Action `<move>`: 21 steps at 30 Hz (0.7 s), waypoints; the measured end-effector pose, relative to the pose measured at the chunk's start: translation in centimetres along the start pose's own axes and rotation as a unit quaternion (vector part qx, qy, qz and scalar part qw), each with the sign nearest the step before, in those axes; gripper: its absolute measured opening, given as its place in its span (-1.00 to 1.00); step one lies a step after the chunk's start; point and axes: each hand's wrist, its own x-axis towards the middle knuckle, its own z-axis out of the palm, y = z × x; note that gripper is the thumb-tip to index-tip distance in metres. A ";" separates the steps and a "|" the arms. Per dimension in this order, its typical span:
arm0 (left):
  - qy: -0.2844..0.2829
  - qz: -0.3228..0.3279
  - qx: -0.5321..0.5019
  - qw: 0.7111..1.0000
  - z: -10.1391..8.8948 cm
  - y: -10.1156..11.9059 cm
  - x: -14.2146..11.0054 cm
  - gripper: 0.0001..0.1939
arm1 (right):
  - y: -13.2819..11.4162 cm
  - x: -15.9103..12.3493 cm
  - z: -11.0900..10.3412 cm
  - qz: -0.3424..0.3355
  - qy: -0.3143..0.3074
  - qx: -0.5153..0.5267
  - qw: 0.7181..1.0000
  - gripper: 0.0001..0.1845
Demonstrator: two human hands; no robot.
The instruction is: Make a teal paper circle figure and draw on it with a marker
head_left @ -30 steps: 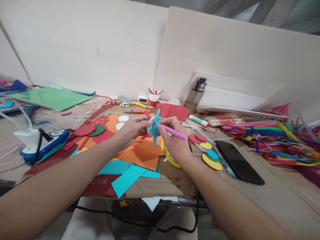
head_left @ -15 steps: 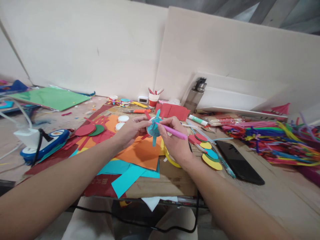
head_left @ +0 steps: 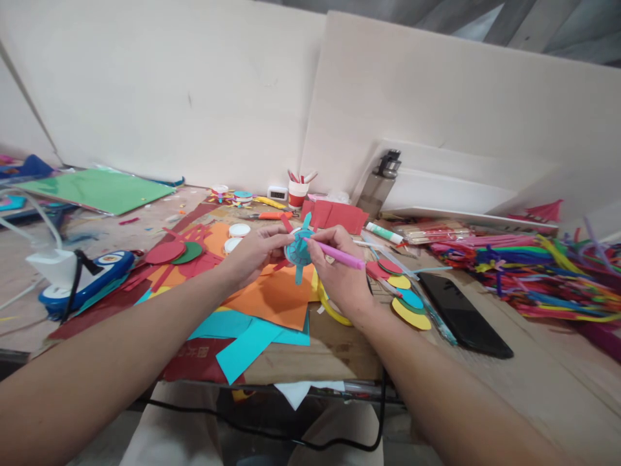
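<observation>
My left hand grips the left edge of a small round paper craft. Its face is a blue disc with dark drawn lines, and blue and red paper strips stick out around it. A pink marker is in my right hand, pinched between thumb and fingers with its tip at the disc. The craft is held up above orange paper. Light blue paper strips lie below that, near the table's front edge. Two white round pieces sit just beyond my left hand.
Red and green paper discs lie at left beside a blue-and-white power strip. At right are a black phone, coloured discs and bundled pipe cleaners. Behind stand a cup of pens and a bottle.
Both hands stay almost in place. The marker has shifted very slightly against the blue disc, and nothing was picked up or let go.
</observation>
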 end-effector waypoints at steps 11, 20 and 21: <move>-0.005 -0.005 0.000 1.000 0.0 0.0 0.1 -0.78 | -0.4 0.0 0.0 0.012 0.008 0.009 1.000 -0.84; -0.004 -0.008 -0.009 1.000 0.0 0.0 0.0 -0.78 | -0.3 0.0 -0.1 0.010 0.008 0.006 1.000 -0.86; -0.004 -0.009 -0.009 1.000 0.0 0.1 0.0 -0.78 | -0.3 0.0 -0.1 0.010 0.008 0.005 1.000 -0.86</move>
